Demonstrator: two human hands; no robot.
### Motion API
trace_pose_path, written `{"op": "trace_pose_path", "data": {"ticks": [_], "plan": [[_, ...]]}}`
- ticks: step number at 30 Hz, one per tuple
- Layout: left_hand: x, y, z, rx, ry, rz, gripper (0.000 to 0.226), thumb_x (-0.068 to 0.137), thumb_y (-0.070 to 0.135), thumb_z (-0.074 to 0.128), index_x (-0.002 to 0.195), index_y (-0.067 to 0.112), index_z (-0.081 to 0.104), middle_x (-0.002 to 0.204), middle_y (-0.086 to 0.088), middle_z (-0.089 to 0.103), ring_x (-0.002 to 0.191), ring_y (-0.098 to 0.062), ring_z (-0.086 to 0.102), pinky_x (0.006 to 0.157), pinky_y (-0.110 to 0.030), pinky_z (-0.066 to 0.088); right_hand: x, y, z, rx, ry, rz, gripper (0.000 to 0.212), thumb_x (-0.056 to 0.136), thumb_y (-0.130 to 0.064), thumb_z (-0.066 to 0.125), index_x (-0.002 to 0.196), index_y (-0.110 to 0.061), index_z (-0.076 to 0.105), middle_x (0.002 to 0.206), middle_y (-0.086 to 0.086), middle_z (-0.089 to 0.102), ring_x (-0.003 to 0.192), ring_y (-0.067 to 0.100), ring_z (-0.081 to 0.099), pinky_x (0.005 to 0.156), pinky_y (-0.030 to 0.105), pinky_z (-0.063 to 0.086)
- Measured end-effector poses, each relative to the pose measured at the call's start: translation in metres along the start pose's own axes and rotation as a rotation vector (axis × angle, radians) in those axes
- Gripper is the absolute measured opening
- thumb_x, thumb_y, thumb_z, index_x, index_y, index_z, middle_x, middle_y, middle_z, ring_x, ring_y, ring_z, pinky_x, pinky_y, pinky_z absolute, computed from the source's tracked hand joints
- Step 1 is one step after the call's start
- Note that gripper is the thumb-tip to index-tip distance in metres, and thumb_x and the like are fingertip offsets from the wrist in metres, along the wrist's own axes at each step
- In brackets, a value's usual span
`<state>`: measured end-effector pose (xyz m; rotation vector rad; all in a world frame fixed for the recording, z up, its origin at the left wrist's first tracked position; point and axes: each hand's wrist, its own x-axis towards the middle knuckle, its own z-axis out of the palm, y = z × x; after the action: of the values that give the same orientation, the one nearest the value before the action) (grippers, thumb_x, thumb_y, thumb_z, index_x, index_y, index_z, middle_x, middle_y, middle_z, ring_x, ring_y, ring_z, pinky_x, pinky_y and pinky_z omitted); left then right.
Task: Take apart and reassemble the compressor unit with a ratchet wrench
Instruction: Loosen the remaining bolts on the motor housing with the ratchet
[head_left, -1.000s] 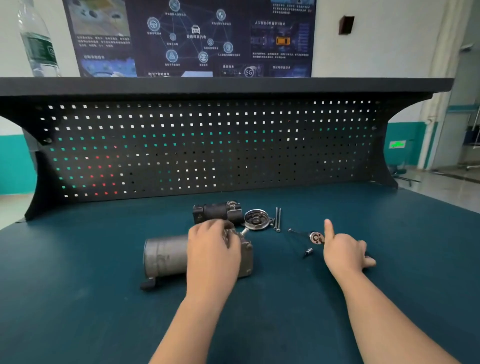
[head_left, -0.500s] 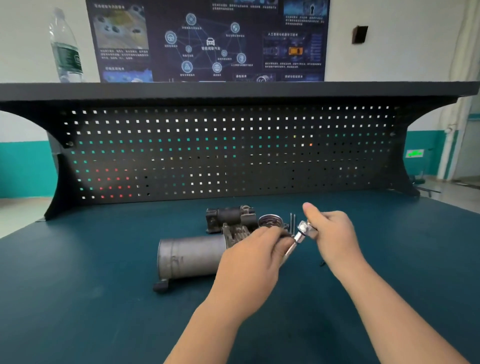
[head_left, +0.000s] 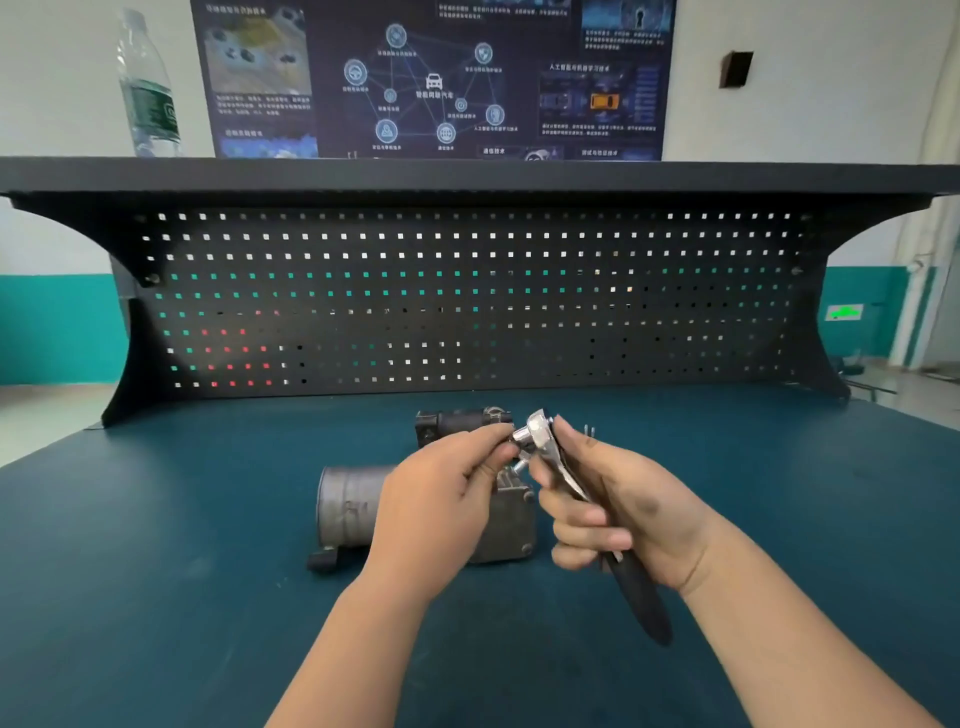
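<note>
Where hands meet, ratchet wrench tip (socket?) stays unclear.

**Workbench surroundings**

A blue-green table fills the lower frame. Behind it stands a black pegboard under a dark shelf. A clear water bottle stands upper left; a dark poster with diagrams hangs top centre.
</note>
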<state>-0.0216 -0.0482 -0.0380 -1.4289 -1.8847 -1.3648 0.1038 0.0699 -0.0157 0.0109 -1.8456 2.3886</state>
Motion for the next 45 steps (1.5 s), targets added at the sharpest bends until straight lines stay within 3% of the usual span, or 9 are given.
{"op": "trace_pose_path", "data": {"ticks": [8, 13, 15, 19, 24, 28, 33, 38, 45], "plan": [[0.004, -0.006, -0.003, -0.024, -0.002, -0.009, 0.026, 0.085, 0.051, 0.052, 0.109, 0.053, 0.043, 0.1, 0.041, 0.053, 0.083, 0.0, 0.059, 0.071, -0.027, 0.051, 0.005, 0.007, 0.016, 0.317, 0.036, 0.016, 0.039, 0.086, -0.044, 0.046, 0.063, -0.012, 0.05, 0.037, -0.006, 0.027, 0.024, 0.006, 0.025, 0.043, 0.024, 0.018], [0.007, -0.017, -0.008, -0.125, 0.031, -0.164, 0.014, 0.089, 0.035, 0.058, 0.083, 0.036, 0.071, 0.065, 0.021, 0.061, 0.059, 0.004, 0.052, 0.061, -0.014, 0.041, 0.005, -0.001, 0.004, 0.357, 0.177, -0.15, 0.043, 0.089, -0.046, 0.046, 0.06, -0.014, 0.049, 0.035, -0.007, 0.026, 0.024, 0.005, 0.023, 0.038, 0.02, 0.021], [0.011, -0.015, -0.01, -0.322, 0.069, -0.286, 0.03, 0.092, 0.025, 0.054, 0.067, 0.035, 0.068, 0.052, 0.013, 0.056, 0.049, 0.003, 0.046, 0.052, -0.007, 0.035, 0.004, -0.006, -0.003, 0.256, 0.329, -0.284, 0.042, 0.085, -0.05, 0.052, 0.065, -0.014, 0.05, 0.039, -0.006, 0.027, 0.027, 0.008, 0.023, 0.037, 0.02, 0.025], [0.01, -0.001, 0.003, -0.801, -0.103, -0.508, 0.032, 0.096, 0.011, 0.049, 0.075, 0.017, 0.073, 0.062, 0.004, 0.06, 0.045, -0.004, 0.041, 0.041, -0.013, 0.031, 0.012, 0.009, 0.0, -0.168, 0.572, -0.405, 0.06, 0.062, -0.059, 0.068, 0.078, -0.002, 0.056, 0.042, -0.003, 0.033, 0.034, 0.011, 0.027, 0.045, 0.024, 0.03], [0.0, 0.013, 0.024, -0.856, -0.346, -0.563, 0.021, 0.097, 0.012, 0.046, 0.087, 0.008, 0.064, 0.069, -0.002, 0.057, 0.051, -0.01, 0.044, 0.044, -0.02, 0.033, 0.019, 0.024, 0.005, -0.491, 0.787, -0.374, 0.029, 0.083, -0.032, 0.07, 0.069, -0.01, 0.056, 0.036, -0.007, 0.043, 0.03, 0.006, 0.035, 0.036, 0.016, 0.03], [-0.005, 0.02, 0.024, -0.814, -0.428, -0.663, 0.023, 0.099, 0.021, 0.045, 0.084, 0.012, 0.059, 0.06, 0.002, 0.053, 0.046, -0.01, 0.048, 0.043, -0.02, 0.038, 0.02, 0.023, -0.002, -0.456, 0.829, -0.321, 0.033, 0.09, -0.031, 0.063, 0.085, 0.002, 0.062, 0.035, -0.009, 0.039, 0.032, 0.006, 0.034, 0.046, 0.022, 0.035], [-0.004, 0.036, 0.025, -1.15, -0.6, -1.029, 0.038, 0.1, 0.03, 0.039, 0.068, 0.013, 0.051, 0.05, 0.006, 0.029, 0.039, -0.005, 0.02, 0.034, -0.014, 0.014, 0.02, 0.02, -0.005, -0.318, 0.823, -0.266, 0.028, 0.095, -0.027, 0.056, 0.073, -0.01, 0.057, 0.039, -0.006, 0.034, 0.037, 0.012, 0.032, 0.052, 0.032, 0.032], [0.002, 0.043, 0.034, -1.163, -0.623, -1.074, 0.06, 0.099, 0.035, 0.038, 0.044, 0.018, 0.055, 0.048, 0.008, 0.022, 0.035, -0.003, 0.015, 0.031, -0.013, 0.01, 0.02, 0.017, -0.016, -0.25, 0.903, -0.269, 0.026, 0.094, -0.024, 0.057, 0.079, -0.004, 0.056, 0.043, -0.001, 0.037, 0.047, 0.019, 0.034, 0.055, 0.032, 0.032], [0.011, 0.035, 0.036, -1.076, -0.543, -1.096, 0.045, 0.099, 0.039, 0.039, 0.061, 0.018, 0.048, 0.047, 0.008, 0.025, 0.033, -0.004, 0.018, 0.03, -0.012, 0.013, 0.038, 0.01, -0.011, -0.212, 0.968, -0.203, 0.026, 0.092, -0.02, 0.06, 0.071, -0.005, 0.061, 0.038, -0.003, 0.041, 0.042, 0.016, 0.035, 0.051, 0.031, 0.033]]}}
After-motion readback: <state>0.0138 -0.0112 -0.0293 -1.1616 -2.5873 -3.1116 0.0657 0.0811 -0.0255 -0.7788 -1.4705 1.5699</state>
